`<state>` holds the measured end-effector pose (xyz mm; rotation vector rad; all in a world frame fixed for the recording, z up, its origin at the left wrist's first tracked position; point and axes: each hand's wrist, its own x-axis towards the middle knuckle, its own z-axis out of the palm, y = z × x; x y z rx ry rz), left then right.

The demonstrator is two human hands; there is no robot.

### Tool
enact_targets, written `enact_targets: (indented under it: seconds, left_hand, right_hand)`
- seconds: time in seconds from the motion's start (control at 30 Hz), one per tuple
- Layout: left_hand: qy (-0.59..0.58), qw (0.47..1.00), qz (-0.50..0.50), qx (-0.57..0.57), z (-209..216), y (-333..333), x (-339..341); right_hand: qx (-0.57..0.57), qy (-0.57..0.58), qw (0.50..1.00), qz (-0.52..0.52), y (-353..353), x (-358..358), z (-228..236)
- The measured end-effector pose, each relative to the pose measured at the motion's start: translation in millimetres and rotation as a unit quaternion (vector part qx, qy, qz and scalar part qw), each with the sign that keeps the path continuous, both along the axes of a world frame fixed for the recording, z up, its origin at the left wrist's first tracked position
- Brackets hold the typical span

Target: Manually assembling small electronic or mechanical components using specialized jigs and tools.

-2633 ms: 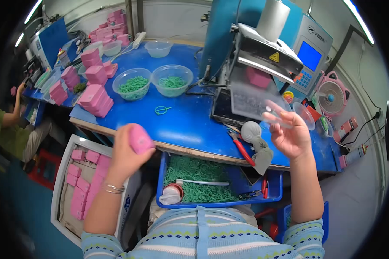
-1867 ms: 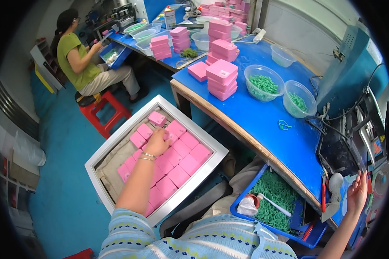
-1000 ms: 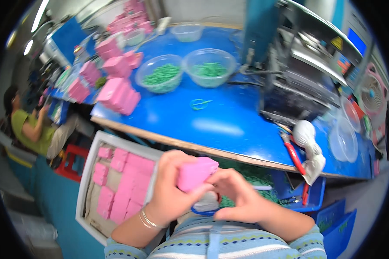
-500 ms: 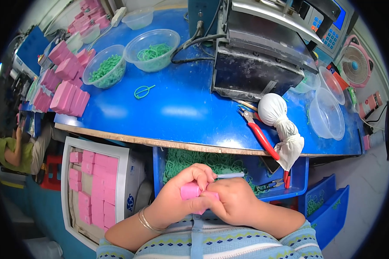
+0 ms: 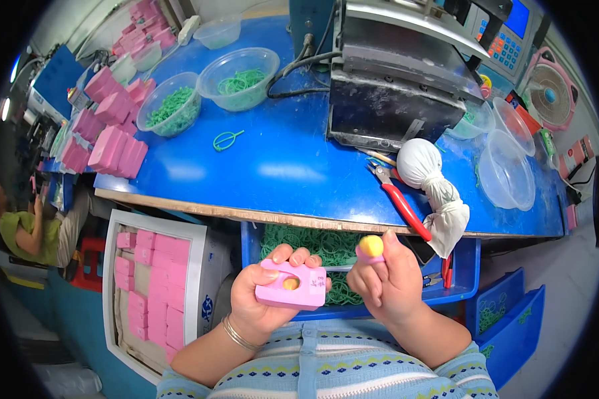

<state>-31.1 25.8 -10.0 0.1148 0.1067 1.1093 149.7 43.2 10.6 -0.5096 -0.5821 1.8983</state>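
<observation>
The left hand has a firm hold on a pink block: thumb pressed on the upper face beside an oval hole, the other fingers curled over the far edge. A bit of yellow shows down inside the hole. The right hand has thumb and forefinger pinched around a small pink piece with a rounded yellow end, the remaining fingers curled in. The two are apart, the small piece at the block's two o'clock.

From where I stand the block looks light and matt, probably rubbery, with some give and a decent grip; I'd take it by its outer sides, clear of the hole. The piece seems lighter and perhaps slick at its yellow tip, so its pink flank looks the safer pinch. Neither strikes me as fragile.

Just beyond the hands, at twelve, a blue tray holds green strands. At nine stands a white-framed box with rows of pink blocks. On the blue bench, red-handled pliers lie toward two, near a tied white bundle; a green loop sits at eleven, and a dark press at one.
</observation>
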Motion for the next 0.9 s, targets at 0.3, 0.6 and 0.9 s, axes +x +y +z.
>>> enact_targets:
  seconds: [0.3,0.6,0.9]
  left_hand:
    - [0.326,0.942,0.076,-0.01,29.6,-18.4,-11.6]
    - [0.567,0.667,0.196,0.442,24.2,-11.4,-1.8]
    - [0.307,0.934,0.028,0.183,31.0,-8.8,-7.8]
  right_hand:
    - [-0.018,-0.23,0.963,0.137,29.5,10.5,10.5]
    - [0.081,-0.229,0.958,0.151,-8.0,-17.6,-1.6]
    - [0.238,-0.319,0.885,0.243,11.3,18.7,31.1]
